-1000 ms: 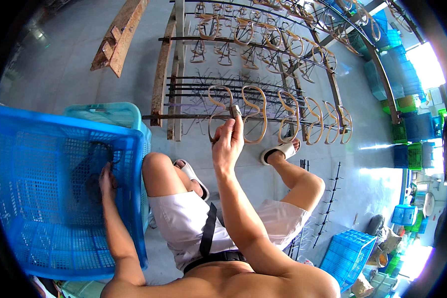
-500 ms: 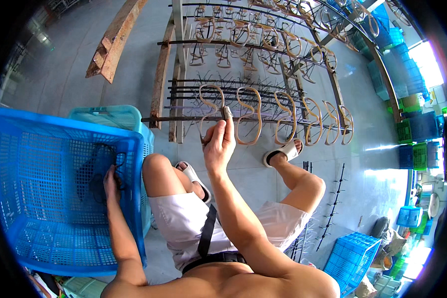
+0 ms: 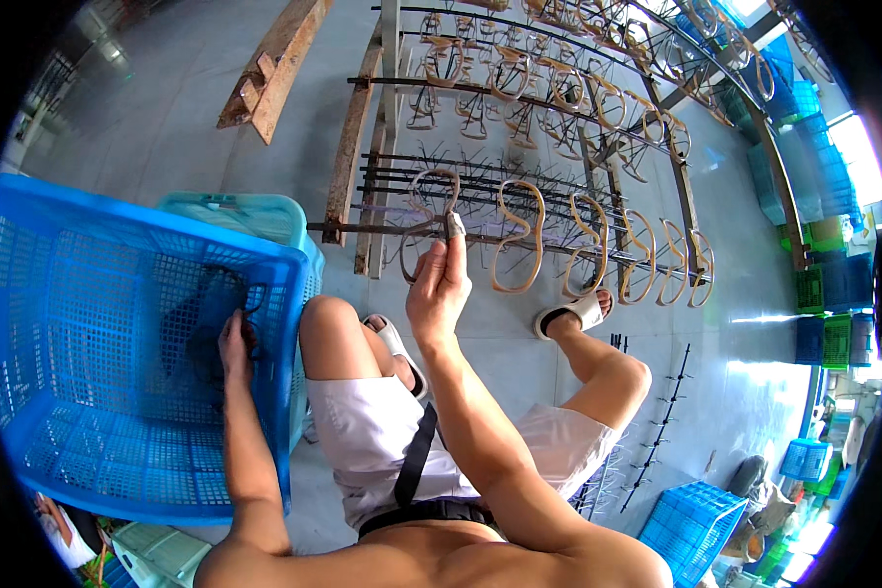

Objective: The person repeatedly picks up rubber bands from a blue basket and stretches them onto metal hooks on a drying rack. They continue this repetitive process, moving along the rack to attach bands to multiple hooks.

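Note:
My right hand (image 3: 439, 284) reaches up to a tan loop-shaped strap piece (image 3: 431, 220) on a spiked metal rack (image 3: 559, 211) and pinches its edge with a taped fingertip. More tan loops (image 3: 517, 235) hang in a row along the same rail. My left hand (image 3: 233, 341) is down inside a large blue plastic crate (image 3: 88, 392) tilted toward me, closed on dark strap pieces (image 3: 211, 314) lying there. I sit with bare knees and white sandals below the rack.
A teal crate (image 3: 250, 211) stands behind the blue one. Wooden beams (image 3: 274, 64) lean at the top. Further racks of loops (image 3: 559, 78) fill the background. Blue and green crates (image 3: 828, 323) stack at the right, and another blue crate (image 3: 696, 519) sits at the lower right.
My right hand has risen slightly and shifted onto the leftmost loop on the rail. My left hand has stayed in the blue crate, gripping the dark pieces.

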A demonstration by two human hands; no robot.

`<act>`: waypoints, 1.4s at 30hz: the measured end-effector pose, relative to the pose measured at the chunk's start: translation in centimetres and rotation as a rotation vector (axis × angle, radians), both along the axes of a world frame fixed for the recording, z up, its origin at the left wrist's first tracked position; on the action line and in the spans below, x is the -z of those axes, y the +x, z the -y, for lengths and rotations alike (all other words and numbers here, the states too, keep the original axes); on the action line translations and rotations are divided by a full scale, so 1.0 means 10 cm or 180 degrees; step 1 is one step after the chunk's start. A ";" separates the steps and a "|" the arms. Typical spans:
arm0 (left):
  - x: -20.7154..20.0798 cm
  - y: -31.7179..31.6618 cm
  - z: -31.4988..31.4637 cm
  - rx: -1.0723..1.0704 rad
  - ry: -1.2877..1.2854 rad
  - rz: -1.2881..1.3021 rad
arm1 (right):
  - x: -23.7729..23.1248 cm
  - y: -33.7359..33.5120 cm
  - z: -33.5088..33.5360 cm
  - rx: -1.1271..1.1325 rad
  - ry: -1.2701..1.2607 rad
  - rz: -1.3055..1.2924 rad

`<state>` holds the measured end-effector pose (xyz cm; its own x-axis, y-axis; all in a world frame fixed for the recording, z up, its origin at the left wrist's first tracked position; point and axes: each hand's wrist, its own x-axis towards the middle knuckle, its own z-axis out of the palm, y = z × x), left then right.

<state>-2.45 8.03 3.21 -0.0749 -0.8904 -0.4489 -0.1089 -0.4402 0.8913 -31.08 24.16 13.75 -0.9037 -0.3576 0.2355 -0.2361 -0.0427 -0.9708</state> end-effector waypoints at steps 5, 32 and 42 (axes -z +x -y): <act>-0.25 -0.16 -0.13 0.0150 -0.0347 -0.0241 | -0.02 -0.06 -0.06 -0.0078 -0.0054 0.0049; -0.31 -0.25 -0.39 0.0147 -0.0587 -0.0111 | 0.02 -0.15 -0.09 0.0018 -0.0082 -0.0146; -0.81 -0.24 -0.65 -0.0011 -0.0837 -0.0703 | 0.06 -0.27 -0.15 -0.0256 -0.0201 0.0724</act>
<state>-4.85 14.48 11.31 -0.1414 -0.9740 -0.1772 0.1005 -0.1922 0.9762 -33.75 25.64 13.17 -0.9053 -0.4214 0.0533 -0.0050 -0.1148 -0.9934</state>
